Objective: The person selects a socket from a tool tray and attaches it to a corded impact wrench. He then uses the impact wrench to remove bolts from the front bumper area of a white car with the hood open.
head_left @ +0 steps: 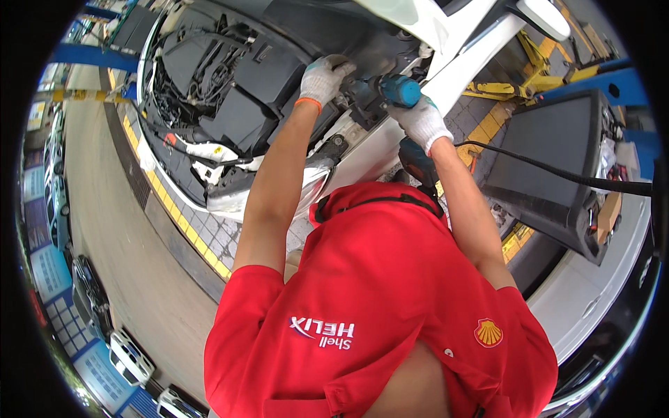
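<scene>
your red shirt (390, 292) filled the bottom. your right hand (422, 120), gloved, was wrapped around the teal power drill (390, 92), nose aimed into the white car's engine bay (230, 90). your left hand (322, 78) was curled on the black trim just beside it. grey tool cart (557, 160) stood off right.

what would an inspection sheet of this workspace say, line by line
surface: open engine bay of a white car, black covers and hoses showing
job's things: teal power driver, nose pointed into the bay
clutter: black tool cart at the right; yellow lift arms on the floor
hands: left hand gloved, pressed on a black part; right hand gloved, gripping the driver
cables: black hose crossing the cart
surroundings: paved floor with yellow line; parked cars at the left rim
</scene>
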`<state>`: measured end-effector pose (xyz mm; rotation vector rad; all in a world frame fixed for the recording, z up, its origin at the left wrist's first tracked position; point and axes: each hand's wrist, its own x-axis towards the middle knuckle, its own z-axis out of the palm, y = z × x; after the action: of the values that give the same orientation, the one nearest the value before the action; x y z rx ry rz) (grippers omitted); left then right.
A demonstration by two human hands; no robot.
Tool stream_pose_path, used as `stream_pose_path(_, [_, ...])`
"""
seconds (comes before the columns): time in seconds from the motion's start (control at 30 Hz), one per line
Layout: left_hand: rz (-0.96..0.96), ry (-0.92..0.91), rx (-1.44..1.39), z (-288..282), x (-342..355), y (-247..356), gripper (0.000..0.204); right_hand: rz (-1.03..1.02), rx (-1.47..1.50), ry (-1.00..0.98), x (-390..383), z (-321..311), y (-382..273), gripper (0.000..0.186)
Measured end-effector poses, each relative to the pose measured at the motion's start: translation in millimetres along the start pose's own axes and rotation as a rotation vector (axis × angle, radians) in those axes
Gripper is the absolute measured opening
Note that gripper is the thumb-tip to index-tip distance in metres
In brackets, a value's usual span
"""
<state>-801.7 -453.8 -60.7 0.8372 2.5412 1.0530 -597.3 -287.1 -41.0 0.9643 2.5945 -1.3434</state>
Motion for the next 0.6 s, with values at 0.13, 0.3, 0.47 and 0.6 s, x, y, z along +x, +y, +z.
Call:
stream_pose_path(0.13, [0.077, -0.04, 0.193, 12.4, 7.9, -23.6, 0.033, 0.037, 0.016, -0.029, 0.6, 3.9, 1.8, 0.046])
stream_pose_path(0.3, [0.086, -0.135, 0.21, 15.6, 0.8, -17.1, 0.036, -0.02, 0.073, -0.003, -2.6, 7.7, 4.4, 0.046])
stream_pose_path(0.47, [0.086, -0.18, 0.223, 12.9, -2.3, -12.3, 0.036, -0.029, 0.065, -0.008, -2.3, 5.5, 3.6, 0.045])
stream_pose_path(0.6, [0.096, -0.105, 0.302, 8.1, 4.2, -22.3, 0.034, -0.036, 0.081, -0.007, -2.9, 4.1, 8.2, 0.044])
